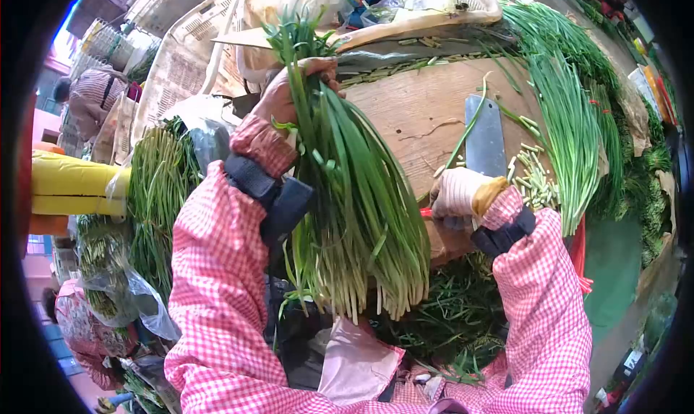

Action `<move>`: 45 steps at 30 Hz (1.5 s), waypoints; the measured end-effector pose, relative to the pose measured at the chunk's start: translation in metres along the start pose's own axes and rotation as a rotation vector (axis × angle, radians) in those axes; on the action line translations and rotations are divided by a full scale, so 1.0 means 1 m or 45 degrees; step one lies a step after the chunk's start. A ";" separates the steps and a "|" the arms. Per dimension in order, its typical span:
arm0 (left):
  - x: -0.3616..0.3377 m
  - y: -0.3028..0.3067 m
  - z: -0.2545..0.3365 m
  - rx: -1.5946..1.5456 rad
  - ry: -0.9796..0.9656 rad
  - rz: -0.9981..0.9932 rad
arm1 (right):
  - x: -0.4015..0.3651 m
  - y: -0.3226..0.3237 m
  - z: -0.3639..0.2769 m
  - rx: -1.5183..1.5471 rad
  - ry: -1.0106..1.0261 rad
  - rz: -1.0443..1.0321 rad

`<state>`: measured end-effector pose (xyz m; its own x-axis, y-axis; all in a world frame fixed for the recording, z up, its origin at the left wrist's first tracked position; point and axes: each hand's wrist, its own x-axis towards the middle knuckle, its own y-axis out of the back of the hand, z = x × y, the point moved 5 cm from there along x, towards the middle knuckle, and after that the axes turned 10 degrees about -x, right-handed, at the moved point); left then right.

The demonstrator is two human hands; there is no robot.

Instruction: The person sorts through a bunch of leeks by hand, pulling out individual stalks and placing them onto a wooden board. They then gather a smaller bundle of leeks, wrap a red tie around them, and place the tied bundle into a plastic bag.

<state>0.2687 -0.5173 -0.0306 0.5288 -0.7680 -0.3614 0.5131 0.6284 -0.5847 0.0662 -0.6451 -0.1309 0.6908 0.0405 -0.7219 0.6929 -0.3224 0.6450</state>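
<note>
My left hand (285, 92), gloved and in a red checked sleeve, grips a thick bunch of green chives (358, 204) near its leafy top. The pale stem ends hang down toward my lap. My right hand (459, 193), in a light glove, rests on the near edge of a round wooden chopping block (412, 110). It closes around something red and thin that I cannot identify. A cleaver (484, 136) lies flat on the block just beyond that hand. Cut stem pieces (535, 183) lie beside it.
More chive bunches (571, 118) lie across the right of the block, and others (155, 190) are stacked at the left. Plastic crates (181, 53) stand behind. A person in a striped top (90, 100) is at the far left. Trimmings (448, 320) litter the floor below.
</note>
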 end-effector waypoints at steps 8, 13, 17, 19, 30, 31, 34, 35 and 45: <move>0.094 0.055 -0.010 -0.119 0.157 -0.212 | -0.014 0.013 -0.005 0.036 0.001 0.137; 0.128 0.084 -0.020 0.002 0.102 0.050 | -0.019 0.016 -0.009 0.063 -0.042 0.028; 0.103 0.069 -0.015 0.343 -0.136 0.362 | -0.013 0.016 -0.009 -0.055 -0.045 -0.002; 0.091 0.062 -0.007 0.540 -0.028 0.301 | -0.015 0.015 -0.010 -0.045 -0.035 0.015; -0.003 0.077 0.086 1.551 0.037 0.356 | -0.014 0.008 -0.006 -0.002 -0.205 0.059; -0.017 0.080 0.090 1.450 0.089 0.276 | -0.014 0.006 -0.006 -0.017 -0.225 0.057; -0.080 0.058 0.096 1.920 0.108 0.132 | -0.017 0.001 -0.007 0.035 -0.234 0.176; -0.107 0.045 0.094 2.184 0.108 0.121 | -0.022 0.004 -0.005 0.063 -0.249 0.233; -0.238 0.113 -0.010 1.605 1.110 -0.103 | -0.032 -0.009 -0.002 0.227 -0.284 0.374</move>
<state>0.1937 -0.2651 -0.0180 0.1543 -0.3531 -0.9228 0.9792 -0.0698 0.1904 0.0378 -0.6412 -0.1129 0.7788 -0.2771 -0.5628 0.4128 -0.4491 0.7924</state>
